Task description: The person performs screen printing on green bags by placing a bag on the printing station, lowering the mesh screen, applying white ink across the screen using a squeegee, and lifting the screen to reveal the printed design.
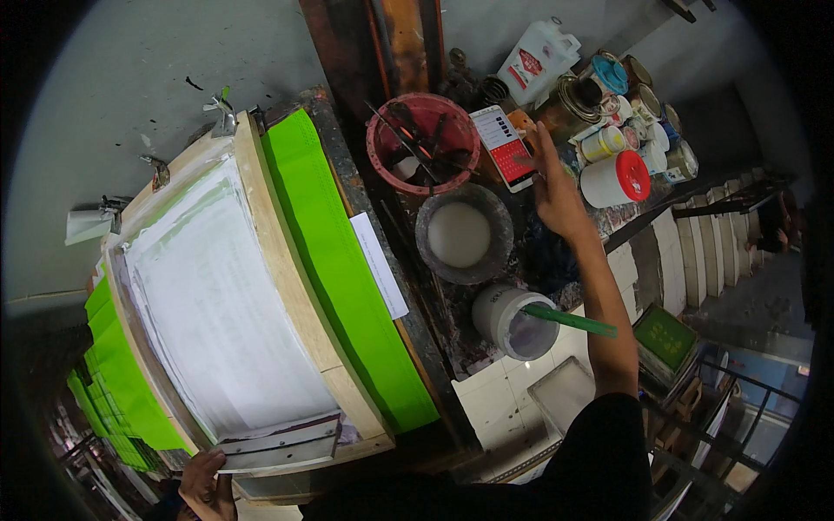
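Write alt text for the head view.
Right hand reaches to a smartphone on a paint-stained bench; left hand grips the near edge of a wooden-framed printing screen lying over bright green sheets.

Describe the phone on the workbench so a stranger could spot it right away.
Start at the big wooden screen frame with the bright green strip beside it, then look right to the round red tub of tools. The phone lies just right of that tub, under the right hand. It is the only flat rectangle with a lit screen among round cans.
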Action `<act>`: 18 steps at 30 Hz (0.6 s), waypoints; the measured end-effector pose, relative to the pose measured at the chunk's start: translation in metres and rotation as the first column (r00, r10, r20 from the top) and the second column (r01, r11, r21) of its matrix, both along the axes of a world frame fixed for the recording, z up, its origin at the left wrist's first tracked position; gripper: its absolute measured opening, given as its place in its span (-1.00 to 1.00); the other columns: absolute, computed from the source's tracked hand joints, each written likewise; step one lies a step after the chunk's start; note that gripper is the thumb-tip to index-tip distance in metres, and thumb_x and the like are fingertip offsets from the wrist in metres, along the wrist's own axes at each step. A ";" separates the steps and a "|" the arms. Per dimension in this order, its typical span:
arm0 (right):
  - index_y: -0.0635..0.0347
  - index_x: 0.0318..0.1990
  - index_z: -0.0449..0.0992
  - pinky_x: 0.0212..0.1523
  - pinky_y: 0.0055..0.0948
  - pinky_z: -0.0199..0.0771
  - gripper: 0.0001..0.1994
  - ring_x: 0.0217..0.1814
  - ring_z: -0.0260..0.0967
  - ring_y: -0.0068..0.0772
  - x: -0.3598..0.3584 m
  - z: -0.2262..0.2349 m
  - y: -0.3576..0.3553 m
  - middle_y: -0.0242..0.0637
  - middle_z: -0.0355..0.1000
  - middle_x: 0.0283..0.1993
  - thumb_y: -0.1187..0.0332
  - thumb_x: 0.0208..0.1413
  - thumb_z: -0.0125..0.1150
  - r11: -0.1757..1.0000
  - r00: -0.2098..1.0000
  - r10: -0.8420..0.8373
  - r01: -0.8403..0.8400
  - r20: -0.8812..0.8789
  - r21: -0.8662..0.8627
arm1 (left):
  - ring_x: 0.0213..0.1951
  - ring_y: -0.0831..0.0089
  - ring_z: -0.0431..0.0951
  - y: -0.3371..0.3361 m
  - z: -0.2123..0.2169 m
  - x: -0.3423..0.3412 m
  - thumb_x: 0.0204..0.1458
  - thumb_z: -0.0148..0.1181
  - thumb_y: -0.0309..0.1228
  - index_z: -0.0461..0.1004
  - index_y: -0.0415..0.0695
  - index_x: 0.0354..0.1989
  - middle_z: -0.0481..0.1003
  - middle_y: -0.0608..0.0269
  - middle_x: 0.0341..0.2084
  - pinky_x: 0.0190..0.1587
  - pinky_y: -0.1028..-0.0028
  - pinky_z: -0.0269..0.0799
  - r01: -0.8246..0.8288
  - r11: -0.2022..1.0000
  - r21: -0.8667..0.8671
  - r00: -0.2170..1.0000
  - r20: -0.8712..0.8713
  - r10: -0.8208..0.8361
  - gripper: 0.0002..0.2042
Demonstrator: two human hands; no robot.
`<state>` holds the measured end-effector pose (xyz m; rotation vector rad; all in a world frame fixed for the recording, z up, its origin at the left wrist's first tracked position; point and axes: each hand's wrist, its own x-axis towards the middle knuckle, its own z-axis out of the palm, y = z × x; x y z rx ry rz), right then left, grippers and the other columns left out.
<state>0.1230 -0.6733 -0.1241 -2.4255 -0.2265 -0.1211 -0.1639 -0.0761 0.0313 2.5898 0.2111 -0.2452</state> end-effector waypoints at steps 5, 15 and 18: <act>0.12 0.55 -0.20 0.41 -0.09 0.19 -0.11 0.41 0.28 0.07 -0.006 -0.012 -0.001 0.13 0.30 0.37 0.81 0.04 -0.07 0.999 0.999 -0.030 0.031 -0.014 0.039 | -0.01 0.02 0.57 0.006 -0.001 0.001 -0.08 0.23 -0.63 0.61 -0.33 -0.16 0.61 -0.08 -0.15 0.16 0.13 0.38 0.025 1.000 -0.012 1.000 -0.013 -0.025 -0.74; 0.13 0.55 -0.16 0.35 -0.07 0.24 -0.11 0.37 0.29 0.15 -0.006 -0.010 0.004 0.13 0.38 0.29 0.80 0.02 -0.07 0.999 0.999 -0.030 0.029 -0.030 -0.033 | -0.02 0.03 0.59 0.006 -0.002 -0.002 -0.09 0.25 -0.67 0.62 -0.32 -0.16 0.62 -0.10 -0.16 0.18 0.12 0.38 0.021 1.000 -0.008 1.000 -0.006 -0.021 -0.74; 0.12 0.55 -0.16 0.31 -0.06 0.27 -0.11 0.33 0.32 0.15 -0.005 -0.011 0.005 0.14 0.39 0.27 0.80 0.02 -0.07 0.998 1.000 -0.026 0.025 -0.008 -0.060 | -0.02 0.03 0.60 0.007 -0.003 -0.003 -0.09 0.26 -0.68 0.63 -0.32 -0.16 0.62 -0.09 -0.15 0.18 0.12 0.39 0.030 0.999 0.020 1.000 -0.004 -0.030 -0.73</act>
